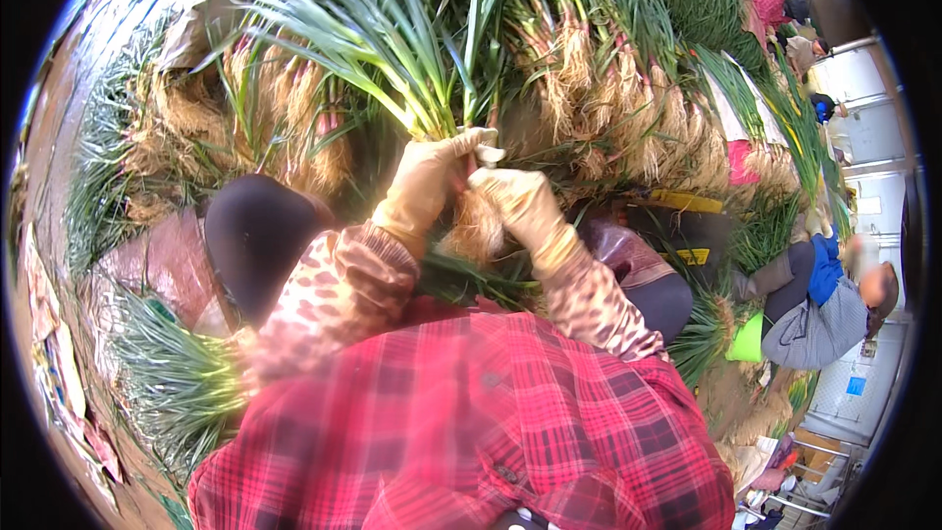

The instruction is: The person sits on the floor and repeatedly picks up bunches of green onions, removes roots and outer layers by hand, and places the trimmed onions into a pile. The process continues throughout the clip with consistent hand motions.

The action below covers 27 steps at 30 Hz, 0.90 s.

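My left hand (419, 188), in a pale yellowish glove, is closed around a bunch of green allium plants (430, 92), whose leaves fan upward and away from me. Right beside it, my right hand (519, 206), gloved alike, pinches the reddish lower stems of plants just above their tan roots (475, 224). The roots hang between the two hands. My fingertips hide part of the stems, so I cannot tell whether both hands hold the same plants. Loose green leaves (471, 272) lie below the hands, near my lap.
Heaped rooted plants (633, 103) lie ahead of me. Another bunch (184, 375) lies at my left side. My knees (257, 243) flank the work. A dark object with yellow parts (677, 224) stands beyond my right knee. At right, a person (824, 316) sits near a green object (747, 338).
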Each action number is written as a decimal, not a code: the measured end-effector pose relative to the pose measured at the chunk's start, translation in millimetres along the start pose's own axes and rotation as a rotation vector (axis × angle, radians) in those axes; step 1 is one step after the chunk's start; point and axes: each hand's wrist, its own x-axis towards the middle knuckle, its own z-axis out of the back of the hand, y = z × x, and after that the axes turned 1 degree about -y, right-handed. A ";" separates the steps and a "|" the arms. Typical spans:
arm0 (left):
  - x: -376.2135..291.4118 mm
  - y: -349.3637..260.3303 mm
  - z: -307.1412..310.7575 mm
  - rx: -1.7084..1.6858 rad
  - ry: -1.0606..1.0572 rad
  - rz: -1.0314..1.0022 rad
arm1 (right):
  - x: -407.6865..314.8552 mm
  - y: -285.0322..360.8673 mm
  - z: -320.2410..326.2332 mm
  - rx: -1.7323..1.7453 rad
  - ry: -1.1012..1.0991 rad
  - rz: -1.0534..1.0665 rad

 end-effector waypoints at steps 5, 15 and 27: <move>-10.0 6.0 -2.7 0.087 -0.048 -0.064 | 34.7 -24.7 1.6 1.007 0.368 -0.528; -1.0 12.2 11.8 -0.137 0.029 0.033 | 58.8 -16.3 -32.1 0.666 -0.490 -0.141; 6.6 -17.5 25.9 -0.470 0.297 0.022 | -0.1 -29.8 59.4 -0.103 0.268 -0.188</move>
